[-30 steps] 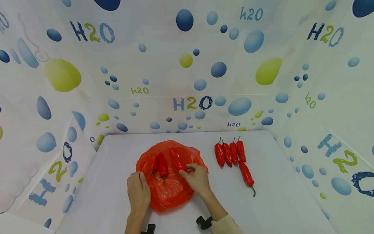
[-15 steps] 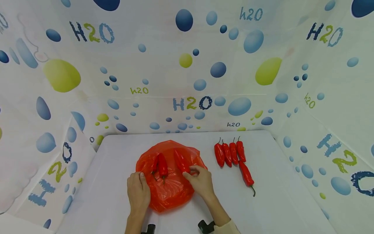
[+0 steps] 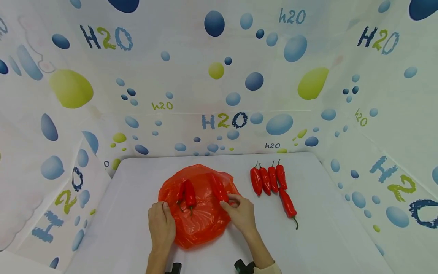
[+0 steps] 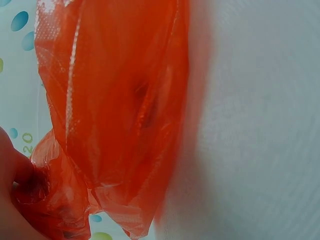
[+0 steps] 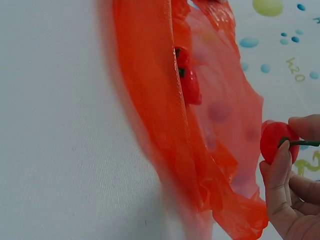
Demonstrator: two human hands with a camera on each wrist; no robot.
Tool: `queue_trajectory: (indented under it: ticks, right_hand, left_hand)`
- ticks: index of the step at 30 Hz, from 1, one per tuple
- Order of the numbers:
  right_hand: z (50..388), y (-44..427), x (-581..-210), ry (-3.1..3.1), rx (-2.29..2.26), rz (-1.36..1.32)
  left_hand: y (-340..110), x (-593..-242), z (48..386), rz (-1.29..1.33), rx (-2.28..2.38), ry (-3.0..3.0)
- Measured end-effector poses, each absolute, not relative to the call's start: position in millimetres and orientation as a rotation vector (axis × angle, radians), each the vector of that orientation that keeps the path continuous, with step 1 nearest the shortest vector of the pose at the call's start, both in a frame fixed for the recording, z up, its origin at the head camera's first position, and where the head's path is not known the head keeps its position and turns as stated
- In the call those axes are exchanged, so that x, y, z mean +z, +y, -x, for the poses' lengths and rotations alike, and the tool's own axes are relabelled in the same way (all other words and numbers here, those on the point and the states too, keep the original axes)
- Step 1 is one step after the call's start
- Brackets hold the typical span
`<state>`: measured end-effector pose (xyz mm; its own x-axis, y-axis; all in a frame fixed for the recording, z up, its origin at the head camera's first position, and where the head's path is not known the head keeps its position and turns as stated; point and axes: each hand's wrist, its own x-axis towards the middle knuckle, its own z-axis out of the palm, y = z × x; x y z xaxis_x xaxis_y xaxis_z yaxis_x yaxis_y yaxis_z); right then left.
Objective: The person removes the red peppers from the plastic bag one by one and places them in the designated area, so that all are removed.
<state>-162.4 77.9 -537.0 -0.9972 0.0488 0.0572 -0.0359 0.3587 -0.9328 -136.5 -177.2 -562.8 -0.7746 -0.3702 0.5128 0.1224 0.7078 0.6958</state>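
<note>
A crinkled orange-red plastic bag [image 3: 202, 228] lies on the white table. Two red peppers [image 3: 190, 194] rest together on its left part. At the bag's left edge my left hand [image 3: 162, 224] grips the plastic; in the left wrist view part of that hand [image 4: 12, 190] shows against the bag [image 4: 120, 100]. Over the bag's right side, my right hand [image 3: 242, 214] pinches a red pepper [image 3: 219, 188] near its stem end. The right wrist view shows thumb and fingers of this hand [image 5: 295, 200] round the pepper [image 5: 274, 140], its green stem sticking out.
Right of the bag, four red peppers [image 3: 263, 179] stand in a row near the back edge, with another pepper [image 3: 288, 203] slanting below them. A white sheet [image 3: 191, 76] with blue and green spots surrounds the table [image 3: 328, 236].
My right hand has shifted to the right over the bag, bringing its pinched pepper along, away from the two on the left. My left hand has stayed at the bag's edge.
</note>
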Motion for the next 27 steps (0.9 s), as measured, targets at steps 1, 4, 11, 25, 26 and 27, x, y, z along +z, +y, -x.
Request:
queue_trajectory:
  ticks: [1, 4, 11, 25, 26, 27]
  right_hand:
    - [162.0, 79.1, -536.8, -2.521, 1.741, 0.023]
    - [160.5, 83.0, -536.4, -2.502, 1.745, 0.043]
    - [156.1, 93.3, -538.0, -2.470, 1.714, 0.101]
    - [146.1, 109.6, -542.1, -2.397, 1.811, 0.133]
    - [145.5, 111.0, -542.4, -2.400, 1.803, 0.148]
    - [145.3, 112.6, -543.1, -2.406, 1.798, 0.170]
  left_hand:
    - [-177.0, -562.9, 136.8, -0.186, -0.977, -2.258]
    - [-176.8, -563.0, 137.6, -0.177, -0.964, -2.246]
    - [-176.9, -563.4, 137.3, -0.180, -0.972, -2.249]
    - [-176.6, -564.0, 136.9, -0.180, -0.969, -2.255]
    - [-176.5, -564.1, 136.9, -0.177, -0.972, -2.253]
    - [-176.4, -564.1, 136.9, -0.177, -0.972, -2.254]
